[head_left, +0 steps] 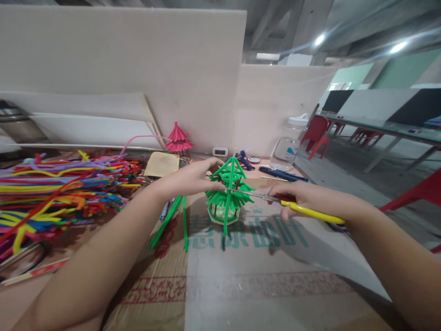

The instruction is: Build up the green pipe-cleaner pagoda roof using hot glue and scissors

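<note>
A small green pagoda model (230,195) of fuzzy pipe cleaners stands on a pale base with brown posts. My left hand (203,177) reaches round its left side, thumb extended to the front, fingers partly hidden behind the roof; it seems to pinch a green strip there. In my right hand (291,195) are yellow-handled long-nose pliers (310,212), their slim metal jaws pointing left and touching the front of the model. A green pipe cleaner (226,223) hangs down the front past the base. More green pipe cleaners (167,225) lie to the left.
Many coloured pipe cleaners (69,188) are heaped at the left. At the back stand a pink pagoda model (178,138), a small digital clock (220,151), a blue glue gun (245,160) and a clear bottle (285,145). A dark blue utility knife (280,174) lies behind my right hand.
</note>
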Available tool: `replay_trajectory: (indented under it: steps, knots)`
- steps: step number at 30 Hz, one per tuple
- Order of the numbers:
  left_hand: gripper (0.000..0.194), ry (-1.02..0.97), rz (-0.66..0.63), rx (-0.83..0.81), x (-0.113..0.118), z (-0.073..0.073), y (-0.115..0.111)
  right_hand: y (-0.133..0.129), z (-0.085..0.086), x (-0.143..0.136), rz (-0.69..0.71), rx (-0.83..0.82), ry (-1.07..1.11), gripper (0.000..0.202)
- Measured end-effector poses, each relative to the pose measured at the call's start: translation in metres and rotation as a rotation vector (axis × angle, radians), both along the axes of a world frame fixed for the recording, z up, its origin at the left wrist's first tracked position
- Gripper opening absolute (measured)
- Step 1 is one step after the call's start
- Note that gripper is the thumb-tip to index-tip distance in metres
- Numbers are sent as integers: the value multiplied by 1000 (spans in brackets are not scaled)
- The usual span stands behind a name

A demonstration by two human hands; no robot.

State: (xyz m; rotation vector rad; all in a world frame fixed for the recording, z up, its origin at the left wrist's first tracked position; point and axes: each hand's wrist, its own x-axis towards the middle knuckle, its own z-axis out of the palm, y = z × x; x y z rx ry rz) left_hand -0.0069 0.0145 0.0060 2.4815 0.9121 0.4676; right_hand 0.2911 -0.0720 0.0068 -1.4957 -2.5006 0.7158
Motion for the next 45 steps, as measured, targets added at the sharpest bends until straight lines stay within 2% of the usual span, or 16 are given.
replay_trajectory:
  steps: [3,10,18,21,24,26,28,30,33,36,38,41,45]
  knots:
    - [61,0,16,20,0,-2,2,0,-1,-1,-19,18,2,35]
    - [57,-13,3,29,1,-2,1,3,-9,0,-3,25,-15,32]
    - [60,-36,22,22,1,-5,5,16,-18,10,-15,77,19,43]
    - [63,-10,32,18,-2,-5,6,22,-23,25,-102,81,199,50]
    - [63,10,37,44,-4,-6,8,31,-31,40,-310,111,329,48]
    - [62,-2,31,82,-4,-6,10,38,-38,45,-418,125,279,46]
    - [59,-24,5,90,-4,-8,12,46,-48,45,-444,155,153,45]
    - [55,-50,-35,65,-4,-10,13,54,-62,43,-423,221,32,44]
    - [54,-85,-63,36,-6,-11,16,63,-89,40,-377,267,-17,41]
    - [56,-92,-15,46,-9,-9,16,68,-111,40,-337,281,-59,45]
    - [53,-92,29,49,-12,-5,15,70,-118,41,-332,304,-94,46]
    - [45,-158,101,70,-13,4,12,68,-111,40,-328,351,-147,39]
    - [40,-315,186,124,-7,10,7,52,-81,23,-301,405,-194,29]
